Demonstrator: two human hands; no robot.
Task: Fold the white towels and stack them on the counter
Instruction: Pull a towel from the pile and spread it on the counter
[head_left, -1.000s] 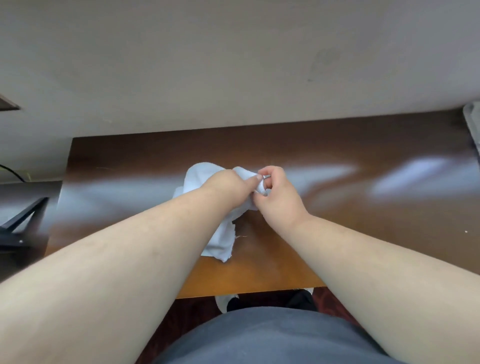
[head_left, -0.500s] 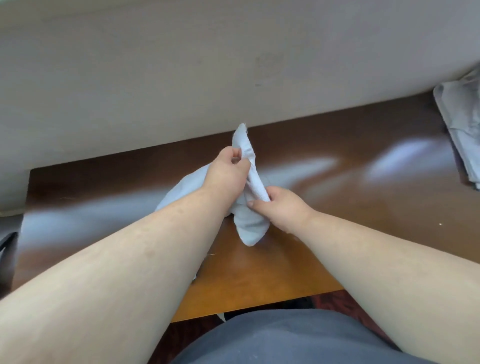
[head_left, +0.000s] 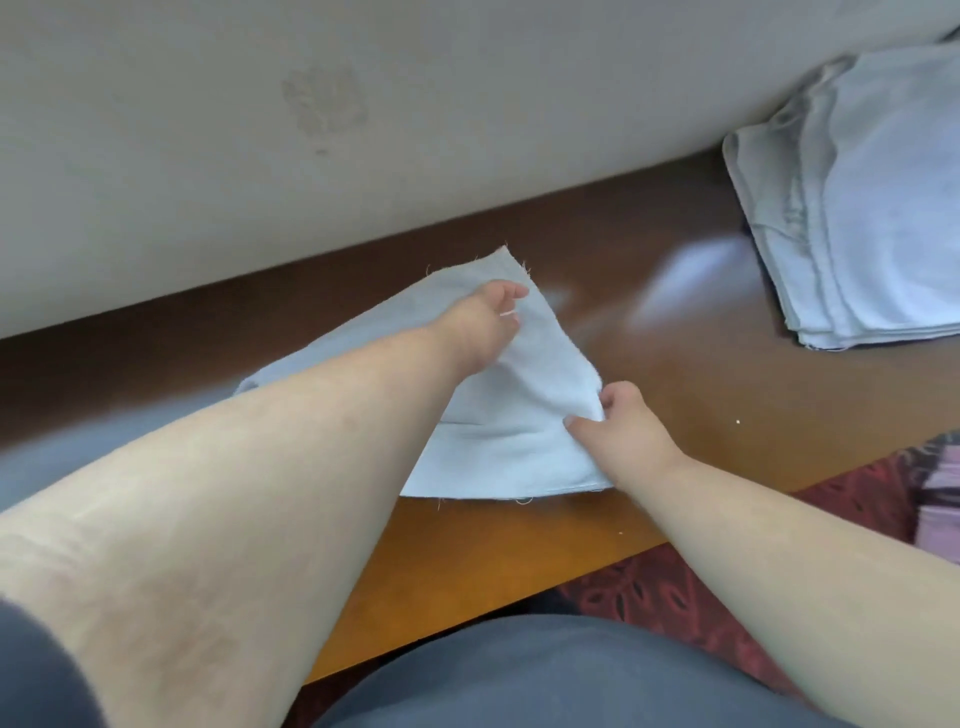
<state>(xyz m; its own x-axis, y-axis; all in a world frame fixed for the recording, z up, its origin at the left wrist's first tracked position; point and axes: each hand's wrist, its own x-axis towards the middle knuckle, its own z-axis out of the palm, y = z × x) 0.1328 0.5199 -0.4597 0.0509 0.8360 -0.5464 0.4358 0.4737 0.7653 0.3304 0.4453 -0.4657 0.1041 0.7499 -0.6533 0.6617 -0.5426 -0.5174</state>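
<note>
Change: since 0.5 s ago you've opened the towel from a bunched, raised wad into a wide sheet; view has swung right, more of the stack shows.
Surface: glossy brown wood counter, window glare streaks mid-right, a few pale specks on it.
Room: plain grey wall directly behind the counter, faint smudge on it; red patterned floor below the near edge.
Towel: spread over the counter centre, frayed threads at far corner and near hem.
Left hand: your fingers pinch the towel near its far corner.
Right hand: your thumb and fingers pinch the right edge, just above the near hem.
Stack: folded white towels at far right, against the wall, well apart from your towel.
Edges: near counter edge runs diagonally under your forearms; towel hem sits short of it.
Open room: bare wood between towel and stack.
</note>
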